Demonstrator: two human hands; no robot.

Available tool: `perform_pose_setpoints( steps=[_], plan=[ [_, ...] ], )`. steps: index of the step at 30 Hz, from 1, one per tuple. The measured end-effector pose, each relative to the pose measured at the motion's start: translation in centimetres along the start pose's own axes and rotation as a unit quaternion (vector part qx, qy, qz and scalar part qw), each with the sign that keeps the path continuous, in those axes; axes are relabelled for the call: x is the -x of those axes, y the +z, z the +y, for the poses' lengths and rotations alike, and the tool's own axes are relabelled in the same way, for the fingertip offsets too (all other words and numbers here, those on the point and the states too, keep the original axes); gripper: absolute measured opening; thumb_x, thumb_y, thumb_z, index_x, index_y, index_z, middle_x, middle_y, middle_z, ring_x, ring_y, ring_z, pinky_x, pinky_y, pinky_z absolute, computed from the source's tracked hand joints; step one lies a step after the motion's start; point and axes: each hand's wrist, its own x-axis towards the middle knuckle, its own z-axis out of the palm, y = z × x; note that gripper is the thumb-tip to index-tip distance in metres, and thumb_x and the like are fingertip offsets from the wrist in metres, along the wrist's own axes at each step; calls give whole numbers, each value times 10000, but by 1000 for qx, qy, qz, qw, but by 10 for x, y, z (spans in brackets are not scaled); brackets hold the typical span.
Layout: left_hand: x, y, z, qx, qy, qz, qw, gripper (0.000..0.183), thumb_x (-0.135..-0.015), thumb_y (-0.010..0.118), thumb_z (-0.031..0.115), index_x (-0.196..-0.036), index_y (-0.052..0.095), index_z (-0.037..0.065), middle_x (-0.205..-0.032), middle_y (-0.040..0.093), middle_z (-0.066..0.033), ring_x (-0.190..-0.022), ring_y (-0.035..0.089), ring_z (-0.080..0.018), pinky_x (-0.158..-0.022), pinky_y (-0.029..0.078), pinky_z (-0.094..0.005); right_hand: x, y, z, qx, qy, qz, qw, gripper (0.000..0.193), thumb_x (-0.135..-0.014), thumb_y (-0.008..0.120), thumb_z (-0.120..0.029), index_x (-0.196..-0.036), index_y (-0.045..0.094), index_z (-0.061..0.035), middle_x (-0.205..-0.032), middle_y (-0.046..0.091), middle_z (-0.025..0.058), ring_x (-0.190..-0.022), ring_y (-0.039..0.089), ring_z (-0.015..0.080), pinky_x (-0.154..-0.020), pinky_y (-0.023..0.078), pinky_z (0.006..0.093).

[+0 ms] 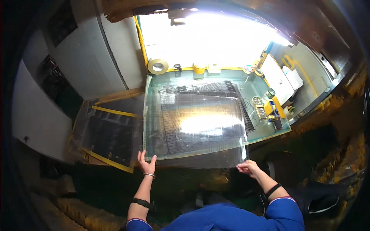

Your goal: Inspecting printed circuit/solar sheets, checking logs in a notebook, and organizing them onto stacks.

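Observation:
A large clear sheet (204,159) with dense dark printed lines lies over the glass-topped table (266,138), its near edge hanging past the front. Strong light reflects off its middle. My right hand (248,168) pinches the sheet's near right corner. At the table's front left corner, my left hand (147,164) is raised with thumb and fingers spread; nothing shows in its grasp. Whether it touches the sheet's left edge is hard to see. Under the clear sheet lie other dark-lined sheets (248,121), set at an angle.
A tape roll (158,66), a black clip (177,67) and a yellow-banded jar (199,69) line the back edge. Right of the sheets are small round containers (262,112) and a yellow tape dispenser (275,109). A dark panel with yellow strips (111,133) adjoins the left side.

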Motion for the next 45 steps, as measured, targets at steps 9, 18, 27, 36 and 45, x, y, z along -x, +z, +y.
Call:
perform_pose_setpoints(
  steps=[9, 18, 27, 36, 45],
  plan=[
    [-2, 2, 16, -108, 36, -47, 992, 472, -633, 708, 222, -1057, 552, 86, -1299, 307, -188, -1205, 283, -327, -973, 270, -391, -54, -35, -28, -154, 0, -133, 979, 451, -748, 628, -194, -1114, 433, -18, -1056, 525, 198, -1004, 516, 285, -856, 435, 420],
    [59, 23, 49, -53, -138, 205, 968, 571, -553, 730, 211, -982, 395, 37, -987, 401, -147, -915, 397, -298, -840, 327, -403, -55, -21, -41, 86, -45, -179, 979, 366, -846, 485, -142, -1195, 420, -54, -915, 584, 84, -735, 576, 136, -490, 436, 182],
    [67, 49, 59, 509, -473, -116, 710, 362, -723, 664, 175, -976, 439, 45, -926, 530, -127, -800, 580, -294, -676, 500, -429, -63, -30, -29, 63, 24, -227, 972, 333, -823, 515, -113, -1141, 420, -102, -867, 563, 125, -698, 566, 202, -629, 498, 312],
    [52, 40, 82, 478, -431, -125, 755, 98, -858, 416, 43, -954, 399, 52, -928, 546, -189, -771, 593, -328, -619, 531, -404, -74, -50, -58, -164, -31, -250, 954, 587, -758, 579, -401, -1204, 387, -72, -900, 548, 111, -846, 550, 234, -800, 455, 351],
    [56, 27, 88, 435, -462, -160, 756, 445, -730, 540, -104, -1126, 370, 8, -943, 563, -186, -785, 605, -289, -636, 542, -397, -105, -38, -82, 84, -69, -214, 971, 469, -781, 535, -21, -1224, 394, -85, -667, 488, 31, -578, 497, 122, -558, 422, 190]
  ],
)
